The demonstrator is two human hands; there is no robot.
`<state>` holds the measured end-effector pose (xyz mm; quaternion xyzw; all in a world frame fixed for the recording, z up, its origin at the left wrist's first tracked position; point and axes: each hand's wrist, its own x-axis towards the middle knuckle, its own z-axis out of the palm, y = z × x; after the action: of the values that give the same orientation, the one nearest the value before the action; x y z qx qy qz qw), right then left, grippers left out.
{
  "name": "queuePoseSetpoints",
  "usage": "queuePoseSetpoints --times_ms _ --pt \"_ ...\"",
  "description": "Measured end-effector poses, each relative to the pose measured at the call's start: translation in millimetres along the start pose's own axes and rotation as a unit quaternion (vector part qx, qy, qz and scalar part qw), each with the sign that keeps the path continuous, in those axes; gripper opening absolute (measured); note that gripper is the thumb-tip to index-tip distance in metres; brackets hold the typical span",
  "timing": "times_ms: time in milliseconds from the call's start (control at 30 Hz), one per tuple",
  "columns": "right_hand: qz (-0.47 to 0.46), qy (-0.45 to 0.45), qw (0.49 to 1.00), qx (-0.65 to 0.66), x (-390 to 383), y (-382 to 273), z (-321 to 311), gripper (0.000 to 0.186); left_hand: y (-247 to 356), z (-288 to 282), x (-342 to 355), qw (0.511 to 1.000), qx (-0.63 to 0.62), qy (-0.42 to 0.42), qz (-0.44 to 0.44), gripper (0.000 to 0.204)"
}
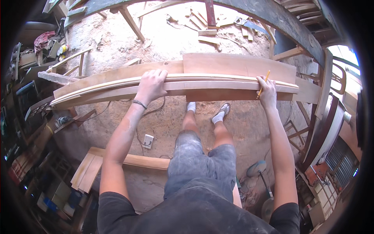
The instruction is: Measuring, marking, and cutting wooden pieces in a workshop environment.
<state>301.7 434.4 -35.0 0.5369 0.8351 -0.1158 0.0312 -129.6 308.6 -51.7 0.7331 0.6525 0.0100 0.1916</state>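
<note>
Several long, narrow wooden strips [212, 85] lie together crosswise in front of me, running from left to right. My left hand [150, 85] is closed over them left of the middle, thumb on the near side. Close to their right end, my right hand [267, 93] is closed round the same strips. A yellow pencil [267, 76] sticks out between the right hand's fingers. Under the strips is a wide, flat reddish-brown board [237, 64]. A longer plank [117, 74] extends left from beneath it. What supports the boards is mostly hidden.
Wood offcuts [208, 36] and a handsaw [257, 28] lie on the dusty floor beyond a dark curved beam [269, 17]. A white socket box [148, 141] with cables sits on the floor near my legs. More boards [89, 171] rest at lower left; wooden frames crowd the right.
</note>
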Motion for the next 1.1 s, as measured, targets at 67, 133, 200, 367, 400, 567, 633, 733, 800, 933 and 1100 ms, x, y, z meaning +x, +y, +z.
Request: queuePoseSetpoints --times_ms 67,133,200,367,400,567,633,733,800,933,1100 --pt "-0.001 -0.003 1.0 0.008 2 -4 -6 0.048 -8 -1 8 0.999 -0.023 -0.011 0.038 0.03" --pt "0.002 -0.01 1.0 0.016 4 -10 -8 0.047 -15 1 4 0.999 -0.021 -0.01 0.04 0.028" --pt "0.011 -0.006 1.0 0.02 6 -8 -8 0.045 -16 1 9 0.999 -0.022 -0.007 0.05 0.027" --pt "0.022 -0.03 0.999 0.029 13 -10 -15 0.042 -17 -3 14 0.999 -0.028 -0.027 0.028 0.023" --pt "0.022 -0.029 0.999 0.026 13 -9 -14 0.042 -17 -2 15 0.999 -0.034 -0.015 0.04 0.022" --pt "0.023 0.007 0.996 -0.087 2 -5 0 0.059 -20 8 15 0.998 -0.025 -0.028 0.049 0.025" --pt "0.135 -0.004 0.987 -0.085 -12 -41 -26 0.075 -13 -4 1 0.997 -0.038 -0.038 0.055 0.032" --pt "0.178 0.11 0.977 0.046 -56 -48 -29 0.082 -9 -18 -27 0.998 -0.028 -0.039 0.047 0.032" --pt "0.225 0.154 0.956 0.105 -97 -47 -24 0.075 2 -36 -39 0.998 -0.04 -0.041 0.037 0.033" --pt "0.398 0.186 0.87 0.224 -167 -54 -11 0.052 16 -74 -61 0.996 -0.07 -0.055 -0.009 0.036" --pt "0.51 0.118 0.483 0.702 -179 -26 73 0.045 40 -119 -88 0.994 -0.09 -0.03 -0.048 0.035"
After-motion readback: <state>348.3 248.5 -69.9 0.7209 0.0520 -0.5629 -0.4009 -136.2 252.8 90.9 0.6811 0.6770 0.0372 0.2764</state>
